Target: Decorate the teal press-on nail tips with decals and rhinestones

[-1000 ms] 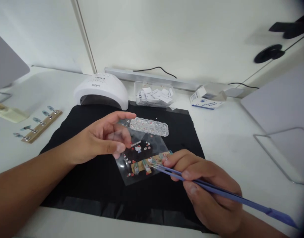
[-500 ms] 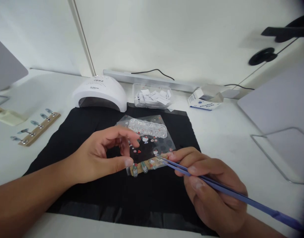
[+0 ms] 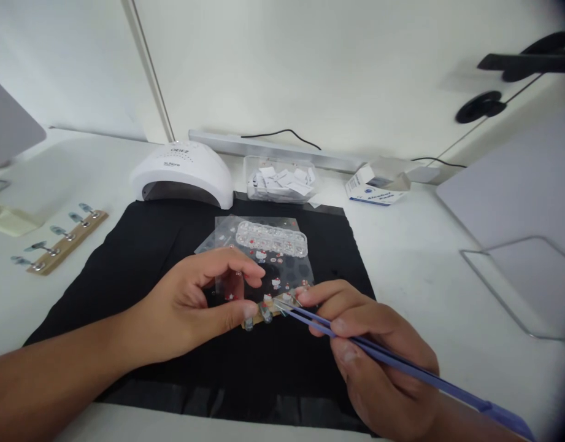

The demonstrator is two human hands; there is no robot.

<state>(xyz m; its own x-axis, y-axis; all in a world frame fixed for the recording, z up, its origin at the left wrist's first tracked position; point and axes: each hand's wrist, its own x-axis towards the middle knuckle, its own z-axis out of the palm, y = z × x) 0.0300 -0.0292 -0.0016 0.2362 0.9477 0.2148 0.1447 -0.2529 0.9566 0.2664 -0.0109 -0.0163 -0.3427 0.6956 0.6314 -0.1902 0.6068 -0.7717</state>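
On the black mat (image 3: 172, 245), the left hand (image 3: 194, 307) pinches the sticker sheet (image 3: 264, 264) near centre; the right hand (image 3: 374, 356) grips purple tweezers (image 3: 356, 344), best kept low and steady.

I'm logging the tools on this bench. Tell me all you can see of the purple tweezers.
The purple tweezers are long, slim and two-armed, of what looks like coated metal. The right hand grips them like a pen, arms close together. They slant from lower right up to the left, tips at the wooden nail strip on the black mat.
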